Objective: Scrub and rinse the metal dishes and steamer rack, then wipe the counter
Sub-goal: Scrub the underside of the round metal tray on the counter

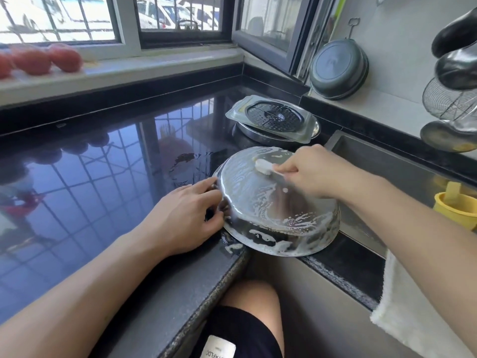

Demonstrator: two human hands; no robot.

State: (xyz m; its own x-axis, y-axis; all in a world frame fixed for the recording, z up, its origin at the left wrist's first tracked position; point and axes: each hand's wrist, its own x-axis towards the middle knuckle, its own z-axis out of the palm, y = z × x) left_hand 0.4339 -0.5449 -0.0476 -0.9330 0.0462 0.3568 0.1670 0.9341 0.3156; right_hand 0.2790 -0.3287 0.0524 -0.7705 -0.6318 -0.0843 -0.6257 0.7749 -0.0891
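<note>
A person stands at a dark polished counter beside a steel sink, seen from their own head height. A round metal dish lies upside down and tilted at the counter's front edge, its soapy underside facing up, its low rim overhanging toward six o'clock and its high rim at twelve. The left hand sits at the dish's nine o'clock side, fingers curled round the rim and steadying it. The right hand comes in from three o'clock, closed round the handle of a small white brush, whose head presses on the dish near its upper edge at about one o'clock. The brush's long axis runs roughly from three toward nine, across the dish. The right hand is therefore the working one and the nearer to the unscrubbed top rim; suds already streak the lower half. Further back, at twelve o'clock, a perforated steamer rack rests on another metal dish, apparently waiting its turn. A white cloth hangs over the sink's front edge at four o'clock.
</note>
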